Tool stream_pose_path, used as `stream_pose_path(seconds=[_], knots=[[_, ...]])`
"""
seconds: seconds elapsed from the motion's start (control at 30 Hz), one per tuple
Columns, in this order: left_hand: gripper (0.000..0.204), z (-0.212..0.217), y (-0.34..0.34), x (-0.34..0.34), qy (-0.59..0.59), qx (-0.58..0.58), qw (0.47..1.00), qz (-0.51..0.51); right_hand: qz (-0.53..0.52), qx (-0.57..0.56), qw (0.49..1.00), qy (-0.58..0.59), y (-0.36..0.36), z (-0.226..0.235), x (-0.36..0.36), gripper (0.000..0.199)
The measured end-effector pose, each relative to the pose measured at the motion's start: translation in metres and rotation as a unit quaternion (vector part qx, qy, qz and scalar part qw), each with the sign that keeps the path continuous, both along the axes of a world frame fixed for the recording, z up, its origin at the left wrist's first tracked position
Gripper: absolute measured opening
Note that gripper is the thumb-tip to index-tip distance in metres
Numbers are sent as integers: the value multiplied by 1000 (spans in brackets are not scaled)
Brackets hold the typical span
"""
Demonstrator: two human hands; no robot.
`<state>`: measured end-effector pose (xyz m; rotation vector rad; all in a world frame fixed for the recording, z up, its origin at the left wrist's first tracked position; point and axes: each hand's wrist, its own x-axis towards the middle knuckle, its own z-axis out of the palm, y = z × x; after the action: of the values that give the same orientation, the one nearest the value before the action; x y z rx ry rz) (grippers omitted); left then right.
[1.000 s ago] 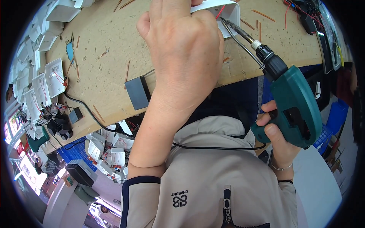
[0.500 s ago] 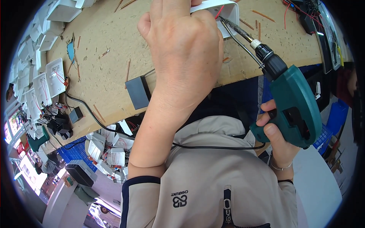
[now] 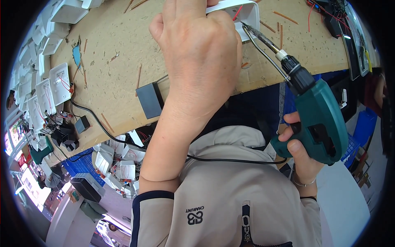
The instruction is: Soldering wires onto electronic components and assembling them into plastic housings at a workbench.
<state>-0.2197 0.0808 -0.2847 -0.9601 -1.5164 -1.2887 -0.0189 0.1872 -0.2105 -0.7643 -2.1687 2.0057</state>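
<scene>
A green soldering gun (image 3: 323,119) with a black collar and a thin curved feed tube is gripped in my right hand (image 3: 302,150). Its dark tip reaches up-left into an open white plastic case (image 3: 252,16) at the top edge. A short red wire (image 3: 237,13) stands inside that case, just apart from the tip. My left hand (image 3: 201,49) lies over the case's left part, back upward and fingers bent round its side. Most of those fingertips are cut off by the frame or hidden behind the hand.
White cases (image 3: 61,84), some with red wires, pile up at the left. A black box (image 3: 149,101) lies beside my left wrist. Thin brown sticks (image 3: 284,17) are scattered over the worn table (image 3: 111,82). A black cable (image 3: 238,161) crosses my lap to the gun.
The soldering gun has shifted slightly down and right, so its tip has drawn back from the red wire. My left hand stays in place.
</scene>
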Motion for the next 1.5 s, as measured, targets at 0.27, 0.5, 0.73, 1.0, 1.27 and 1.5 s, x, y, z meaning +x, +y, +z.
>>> stream_pose_path(seconds=[0.27,0.5,0.73,1.0,1.27,1.5], knots=[[11,8,2,-4,63,7,998,17,2,9,998,61,10,-5,21,56],[12,28,-12,22,-41,-141,984,96,-9,10,995,94,14,-8,25,59],[14,44,-20,45,-144,-285,931,179,-16,10,996,86,12,-5,24,57],[17,37,-19,51,-167,-356,894,213,-18,7,996,82,14,-5,24,57],[12,37,-15,52,-155,-430,853,251,6,-10,995,95,20,-9,26,57],[9,40,-17,50,-183,-430,855,224,0,-5,995,97,19,-9,24,56]])
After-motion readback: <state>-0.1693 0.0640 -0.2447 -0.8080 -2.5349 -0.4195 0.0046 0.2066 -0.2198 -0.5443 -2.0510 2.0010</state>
